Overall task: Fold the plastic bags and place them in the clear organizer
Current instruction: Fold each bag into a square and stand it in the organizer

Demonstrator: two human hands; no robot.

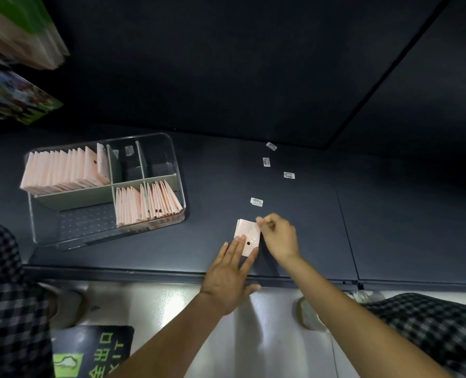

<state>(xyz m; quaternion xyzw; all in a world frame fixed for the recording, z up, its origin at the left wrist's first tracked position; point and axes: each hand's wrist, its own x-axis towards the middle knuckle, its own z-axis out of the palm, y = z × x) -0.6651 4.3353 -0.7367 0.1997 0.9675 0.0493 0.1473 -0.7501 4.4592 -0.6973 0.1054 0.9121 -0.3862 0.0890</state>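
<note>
Left hand (230, 271) flat on pink bag (249, 236), right hand (278, 236) pinching its corner, stickers (256, 202) beyond

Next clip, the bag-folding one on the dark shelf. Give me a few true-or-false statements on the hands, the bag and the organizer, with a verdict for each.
1. The left hand lies flat with straight fingers on the pink bag. True.
2. The right hand hangs idle away from the bag. False: its fingers pinch at the bag's top right corner.
3. The clear organizer already holds folded pink bags in two compartments. True.
4. Every compartment of the organizer is full. False: the near-left compartment holds no bags.
5. Small white labels lie on the shelf beyond the hands. True.
</note>
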